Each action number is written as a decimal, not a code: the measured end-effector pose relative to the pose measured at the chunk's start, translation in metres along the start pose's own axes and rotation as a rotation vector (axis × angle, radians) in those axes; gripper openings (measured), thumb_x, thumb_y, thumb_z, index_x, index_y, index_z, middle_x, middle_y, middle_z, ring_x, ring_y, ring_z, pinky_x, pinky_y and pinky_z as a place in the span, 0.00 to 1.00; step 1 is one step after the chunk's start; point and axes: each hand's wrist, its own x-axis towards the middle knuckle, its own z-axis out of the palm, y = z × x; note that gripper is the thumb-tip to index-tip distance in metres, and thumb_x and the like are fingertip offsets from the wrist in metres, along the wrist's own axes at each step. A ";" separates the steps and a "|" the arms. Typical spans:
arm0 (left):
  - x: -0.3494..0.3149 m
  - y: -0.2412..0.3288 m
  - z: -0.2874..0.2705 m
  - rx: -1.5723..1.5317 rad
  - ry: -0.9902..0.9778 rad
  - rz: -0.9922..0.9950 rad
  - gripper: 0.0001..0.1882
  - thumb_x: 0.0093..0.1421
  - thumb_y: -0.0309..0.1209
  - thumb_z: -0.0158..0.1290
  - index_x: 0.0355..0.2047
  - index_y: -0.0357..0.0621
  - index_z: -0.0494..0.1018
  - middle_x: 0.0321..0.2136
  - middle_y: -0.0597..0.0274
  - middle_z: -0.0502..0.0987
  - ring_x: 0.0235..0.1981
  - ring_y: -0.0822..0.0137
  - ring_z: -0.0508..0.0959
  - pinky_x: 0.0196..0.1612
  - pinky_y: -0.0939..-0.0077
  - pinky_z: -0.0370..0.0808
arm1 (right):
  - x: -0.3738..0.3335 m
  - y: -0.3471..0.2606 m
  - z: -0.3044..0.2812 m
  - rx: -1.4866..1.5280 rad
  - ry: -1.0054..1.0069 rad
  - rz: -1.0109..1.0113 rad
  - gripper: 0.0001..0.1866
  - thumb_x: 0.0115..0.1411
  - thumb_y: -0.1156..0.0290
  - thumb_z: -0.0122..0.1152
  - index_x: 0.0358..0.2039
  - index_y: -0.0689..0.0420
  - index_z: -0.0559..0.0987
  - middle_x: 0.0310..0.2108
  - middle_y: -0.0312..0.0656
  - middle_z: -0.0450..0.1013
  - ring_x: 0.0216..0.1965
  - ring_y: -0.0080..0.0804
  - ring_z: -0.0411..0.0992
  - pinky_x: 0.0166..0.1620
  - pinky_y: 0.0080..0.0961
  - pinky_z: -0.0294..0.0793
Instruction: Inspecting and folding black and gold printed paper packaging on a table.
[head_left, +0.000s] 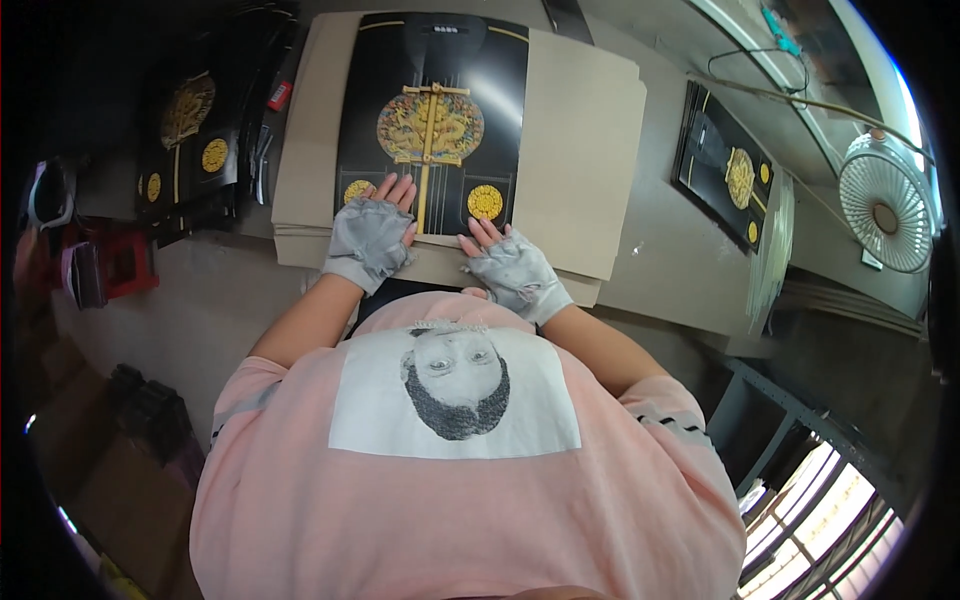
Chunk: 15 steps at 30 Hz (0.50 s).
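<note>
A glossy black printed sheet (440, 60) with a gold dragon medallion and two yellow round emblems lies on a stack of grey-brown boards (580, 150). In a grey fingerless glove, my left hand (372, 235) rests over the sheet's near left corner, its fingers stretched toward the medallion. My right hand (512, 265), gloved the same way, lies at the near right corner. Its index and middle fingertips touch the sheet's near edge below the right emblem. Both hands look flat, and neither grips anything that I can see.
More black printed sheets (215, 110) are piled at the left, beside a small red object (280, 96). Another black stack (715, 150) lies at the right, near a white fan (885, 210) with a cable. A red stool (125, 255) stands at the far left.
</note>
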 end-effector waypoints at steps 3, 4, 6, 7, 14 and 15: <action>0.000 0.001 -0.001 0.015 0.004 0.023 0.34 0.66 0.45 0.46 0.69 0.44 0.64 0.72 0.59 0.62 0.74 0.61 0.58 0.74 0.58 0.53 | 0.004 0.010 -0.011 0.023 0.022 0.056 0.44 0.66 0.36 0.46 0.70 0.58 0.66 0.74 0.55 0.55 0.75 0.51 0.53 0.73 0.50 0.52; -0.002 0.001 0.000 0.021 0.011 0.023 0.34 0.66 0.45 0.46 0.69 0.44 0.64 0.72 0.59 0.62 0.74 0.61 0.58 0.74 0.58 0.53 | 0.010 0.014 -0.015 0.031 0.030 0.100 0.42 0.67 0.38 0.46 0.70 0.58 0.66 0.75 0.55 0.54 0.75 0.51 0.53 0.73 0.50 0.52; -0.003 0.001 0.002 0.019 -0.012 0.010 0.34 0.66 0.45 0.47 0.69 0.44 0.64 0.72 0.59 0.62 0.74 0.60 0.58 0.74 0.57 0.53 | 0.033 0.022 -0.031 -0.012 0.043 0.193 0.40 0.68 0.41 0.46 0.71 0.58 0.65 0.75 0.54 0.54 0.76 0.50 0.52 0.73 0.52 0.51; -0.004 0.000 0.003 0.022 0.008 0.027 0.35 0.65 0.46 0.47 0.69 0.44 0.64 0.72 0.59 0.62 0.74 0.59 0.58 0.74 0.57 0.53 | 0.045 0.029 -0.036 -0.087 0.040 0.240 0.41 0.68 0.41 0.47 0.71 0.58 0.65 0.75 0.54 0.54 0.76 0.50 0.51 0.73 0.53 0.51; -0.001 -0.003 0.002 -0.003 -0.038 0.028 0.35 0.64 0.47 0.48 0.69 0.45 0.65 0.73 0.59 0.61 0.74 0.60 0.58 0.74 0.57 0.54 | 0.141 0.093 -0.067 -0.187 0.086 0.524 0.40 0.69 0.39 0.45 0.73 0.52 0.63 0.76 0.51 0.53 0.77 0.50 0.50 0.73 0.58 0.50; 0.000 -0.004 0.004 -0.006 -0.037 0.034 0.36 0.64 0.48 0.48 0.69 0.44 0.65 0.73 0.59 0.61 0.74 0.60 0.58 0.74 0.55 0.53 | 0.156 0.106 -0.074 -0.192 0.129 0.562 0.40 0.69 0.39 0.45 0.73 0.52 0.63 0.76 0.50 0.53 0.77 0.50 0.50 0.73 0.58 0.51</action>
